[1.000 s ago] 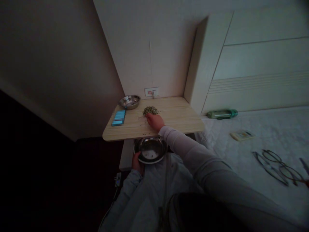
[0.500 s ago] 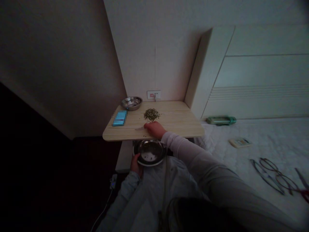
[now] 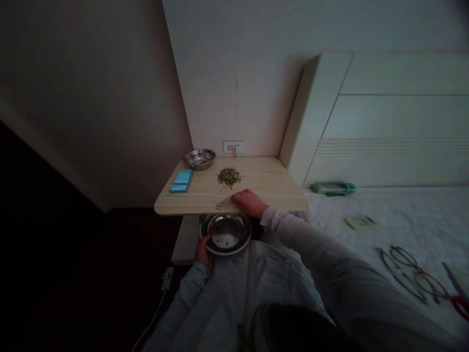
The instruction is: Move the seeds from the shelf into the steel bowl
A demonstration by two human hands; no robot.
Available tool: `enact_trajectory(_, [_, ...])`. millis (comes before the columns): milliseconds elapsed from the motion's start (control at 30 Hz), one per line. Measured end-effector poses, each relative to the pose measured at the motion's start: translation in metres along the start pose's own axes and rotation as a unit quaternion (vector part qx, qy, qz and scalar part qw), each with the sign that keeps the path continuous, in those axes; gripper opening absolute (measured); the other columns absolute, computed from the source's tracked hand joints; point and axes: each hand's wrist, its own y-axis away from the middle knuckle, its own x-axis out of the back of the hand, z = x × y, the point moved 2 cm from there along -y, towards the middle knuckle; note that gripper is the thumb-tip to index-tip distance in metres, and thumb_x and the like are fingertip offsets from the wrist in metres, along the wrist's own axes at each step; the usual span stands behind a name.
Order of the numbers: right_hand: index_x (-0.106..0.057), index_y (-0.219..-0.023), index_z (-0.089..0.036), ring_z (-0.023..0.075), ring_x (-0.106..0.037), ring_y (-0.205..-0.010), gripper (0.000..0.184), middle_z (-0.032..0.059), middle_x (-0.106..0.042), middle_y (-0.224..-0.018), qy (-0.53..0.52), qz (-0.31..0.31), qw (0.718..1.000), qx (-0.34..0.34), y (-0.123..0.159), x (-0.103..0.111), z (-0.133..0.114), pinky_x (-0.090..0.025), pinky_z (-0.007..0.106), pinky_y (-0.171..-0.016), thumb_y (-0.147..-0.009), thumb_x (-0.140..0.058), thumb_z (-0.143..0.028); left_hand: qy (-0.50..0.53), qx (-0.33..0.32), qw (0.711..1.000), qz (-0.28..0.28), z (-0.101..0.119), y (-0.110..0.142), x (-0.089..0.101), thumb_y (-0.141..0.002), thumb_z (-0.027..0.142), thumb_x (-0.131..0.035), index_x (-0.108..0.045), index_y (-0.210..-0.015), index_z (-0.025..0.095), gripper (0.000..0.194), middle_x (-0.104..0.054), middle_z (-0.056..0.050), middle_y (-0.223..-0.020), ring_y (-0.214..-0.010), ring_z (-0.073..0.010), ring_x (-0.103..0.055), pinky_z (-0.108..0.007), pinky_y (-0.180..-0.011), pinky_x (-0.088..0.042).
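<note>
My left hand (image 3: pixel 204 253) is closed on the near left rim of a steel bowl (image 3: pixel 240 243), just below the front edge of the small wooden table (image 3: pixel 273 183). A few dark bits lie in the bowl's bottom. My right hand (image 3: pixel 249 202) is closed on a thin, pale, flat piece (image 3: pixel 224 201), whose exact kind I cannot make out. It is low over the tabletop's front edge, with a few loose grains by it. Behind it lies a heap of small greenish grains (image 3: pixel 229 177), apart from the hand.
A second steel bowl (image 3: pixel 200 159) stands at the table's back left, with a blurred blue-screened phone (image 3: pixel 181 181) before it. On the bed at right lie a green bottle (image 3: pixel 332 188), a pale calculator-like device (image 3: pixel 361 223), glasses (image 3: pixel 405 256) and red-handled scissors (image 3: pixel 459 305).
My right hand has drawn back from the heap to the table's front edge and a little right, bringing the pale flat piece along. My left hand keeps hold of the bowl.
</note>
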Motion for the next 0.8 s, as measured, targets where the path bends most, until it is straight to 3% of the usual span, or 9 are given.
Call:
enact_trajectory(100, [-0.053, -0.097, -0.016, 0.0170, -0.056, -0.087, 0.022, 0.0089, -0.062, -0.093, -0.002, 0.015, 1.000, -0.018, 0.004, 0.001, 0.004, -0.032, 0.028, -0.079, -0.078, -0.043, -0.015, -0.004, -0.006, 1.000, 0.007, 0.000, -0.001, 0.001, -0.067, 0.013, -0.049, -0.058, -0.065, 0.016, 0.009, -0.061, 0.000, -0.058, -0.058, -0.0116, -0.057, -0.024, -0.061, -0.045])
enact_trajectory(267, [-0.052, -0.102, -0.017, 0.0172, -0.058, -0.079, 0.027, 0.0085, -0.064, -0.086, -0.021, 0.079, 0.991, -0.105, 0.004, 0.014, 0.003, -0.035, 0.029, -0.075, -0.080, -0.037, -0.017, -0.002, -0.033, 0.999, 0.004, 0.000, -0.002, 0.000, -0.067, 0.011, -0.049, -0.058, -0.062, 0.016, 0.011, -0.061, -0.001, -0.058, -0.059, -0.0118, -0.057, -0.024, -0.063, -0.045])
enact_trajectory(400, [-0.051, -0.102, -0.017, 0.0141, -0.057, -0.076, 0.027, 0.0054, -0.064, -0.087, -0.152, 0.125, 0.973, -0.117, 0.002, 0.030, -0.016, -0.038, 0.024, -0.069, -0.078, -0.040, -0.023, 0.011, -0.031, 0.999, -0.017, -0.001, -0.007, 0.000, -0.067, 0.012, -0.049, -0.059, -0.065, 0.016, 0.011, -0.062, -0.001, -0.061, -0.062, -0.0123, -0.057, -0.024, -0.065, -0.044])
enact_trajectory(533, [-0.055, -0.095, -0.016, 0.0102, -0.056, -0.067, 0.024, 0.0024, -0.064, -0.078, -0.268, 0.082, 0.949, -0.144, -0.005, 0.027, -0.036, -0.039, 0.020, -0.061, -0.073, -0.045, -0.019, 0.008, -0.021, 1.000, -0.015, -0.001, -0.005, 0.000, -0.067, 0.011, -0.049, -0.059, -0.066, 0.016, 0.011, -0.062, 0.000, -0.062, -0.063, -0.0115, -0.058, -0.023, -0.065, -0.045])
enact_trajectory(800, [-0.059, -0.087, -0.014, 0.0126, -0.056, -0.067, 0.021, 0.0051, -0.065, -0.075, -0.248, 0.022, 0.941, -0.229, -0.014, 0.004, -0.030, -0.038, 0.021, -0.061, -0.070, -0.047, -0.021, -0.009, -0.012, 1.000, 0.007, 0.003, 0.003, -0.004, -0.067, 0.011, -0.048, -0.057, -0.059, 0.016, 0.013, -0.061, -0.001, -0.057, -0.060, -0.0120, -0.058, -0.023, -0.062, -0.045])
